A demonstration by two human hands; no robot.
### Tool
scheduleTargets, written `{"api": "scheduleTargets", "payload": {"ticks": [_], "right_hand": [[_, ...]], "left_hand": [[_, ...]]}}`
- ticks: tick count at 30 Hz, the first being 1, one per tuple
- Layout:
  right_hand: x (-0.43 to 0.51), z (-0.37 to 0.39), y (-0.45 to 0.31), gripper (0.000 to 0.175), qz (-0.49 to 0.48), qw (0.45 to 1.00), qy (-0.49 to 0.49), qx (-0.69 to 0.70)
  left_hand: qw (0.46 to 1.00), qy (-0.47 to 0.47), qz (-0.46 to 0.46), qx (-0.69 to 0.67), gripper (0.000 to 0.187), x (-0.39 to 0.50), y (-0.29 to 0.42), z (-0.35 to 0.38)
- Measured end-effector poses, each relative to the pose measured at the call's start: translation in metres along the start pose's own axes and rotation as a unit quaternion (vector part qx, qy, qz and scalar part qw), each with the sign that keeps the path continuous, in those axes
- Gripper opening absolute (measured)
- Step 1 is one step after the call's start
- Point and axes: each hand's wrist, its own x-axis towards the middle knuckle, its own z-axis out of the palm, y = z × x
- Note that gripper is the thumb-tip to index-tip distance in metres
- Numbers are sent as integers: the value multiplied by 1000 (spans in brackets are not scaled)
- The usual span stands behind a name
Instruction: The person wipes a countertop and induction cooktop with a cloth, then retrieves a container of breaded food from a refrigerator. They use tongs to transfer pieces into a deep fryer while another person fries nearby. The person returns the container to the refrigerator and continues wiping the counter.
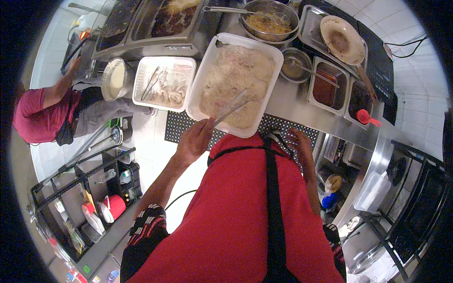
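Observation:
My left hand (195,142) grips a pair of metal tongs (231,109). Their tips reach into a large white plastic tub (194,93) of pale breadcrumb-like coating (244,70), where pinkish lumps show through in places. Whether the tongs hold a piece cannot be seen. My right hand (300,141) hangs near the counter's front edge by my apron, fingers apart, holding nothing. Left of the tub is a smaller white tub (137,90) with pale floured strips and another pair of tongs (151,83). A clear bowl of creamy batter (116,78) stands further left.
A deep fryer (161,46) with dark oil lies behind the tubs. Steel bowls and sauce pans (329,83) line the right, with a frying pan (343,39) above. A co-worker (46,109) stands at left. Behind me is a black shelf rack (85,169).

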Motion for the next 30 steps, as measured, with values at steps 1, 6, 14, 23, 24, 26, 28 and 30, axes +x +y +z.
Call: {"api": "scheduleTargets", "payload": {"ticks": [1,6,14,23,24,26,28,30], "right_hand": [[0,1,-1,49,3,1000,6,1],[-1,8,-3,46,1,1000,-3,5],[5,7,1,44,7,1000,6,9],[5,9,2,48,11,1000,2,-2],[4,10,0,48,2,1000,-3,-7],[2,11,-2,47,-4,1000,-8,-16],[1,12,-3,47,-5,1000,-5,-13],[1,12,-1,47,-3,1000,-5,-9]], "left_hand": [[998,-1,49,34,49,-1,-3,-1],[993,-1,79,85,58,-1,-9,9],[988,69,92,99,60,-2,-12,14],[995,30,76,62,57,-4,-14,19],[995,20,67,69,56,-4,-14,20],[994,23,68,80,55,-2,-16,25],[991,48,86,86,55,0,-16,33],[995,23,55,79,53,4,-14,43]]}}
